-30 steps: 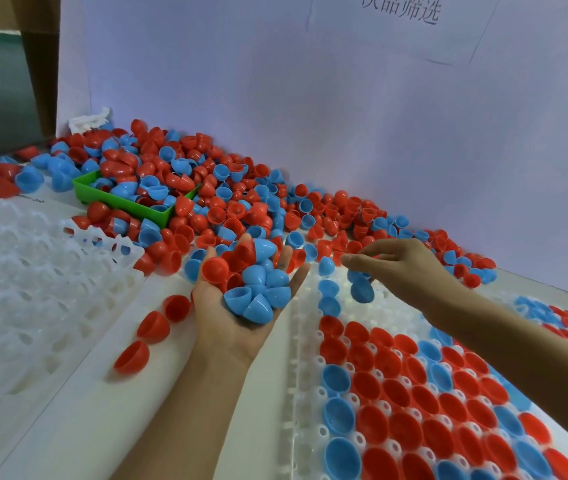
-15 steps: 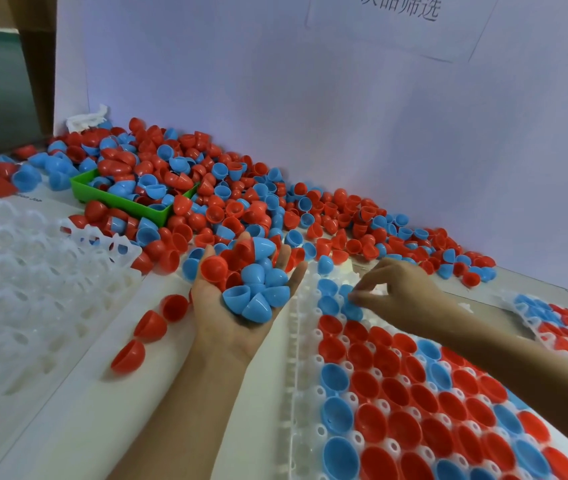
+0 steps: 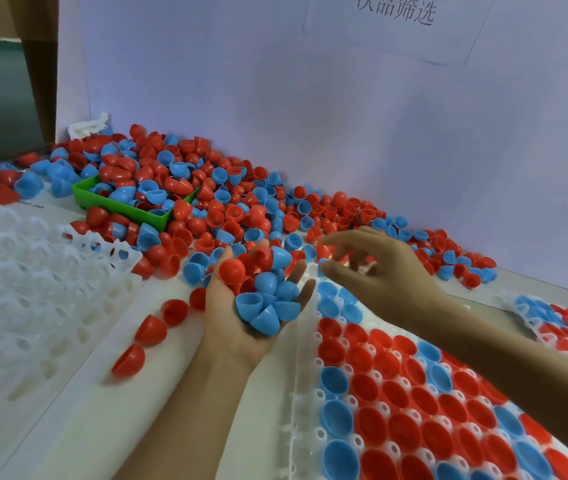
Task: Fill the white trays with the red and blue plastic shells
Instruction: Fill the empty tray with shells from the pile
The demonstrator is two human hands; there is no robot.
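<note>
Leftmost, an empty white tray (image 3: 15, 289) lies beside a green bin (image 3: 126, 211) under the loose shells (image 3: 241, 202). Mid-frame, the left hand (image 3: 251, 320) cups a heap of shells (image 3: 265, 285), palm up. Right hand (image 3: 379, 271) hovers, fingers spread, holding nothing visible, above the filled tray (image 3: 317, 434) at lower right.

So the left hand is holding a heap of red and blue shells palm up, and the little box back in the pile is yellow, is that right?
Not quite. The left hand does cup a heap of red and blue shells palm up, but the box in the pile is green, not yellow, as the head view shows.
</note>
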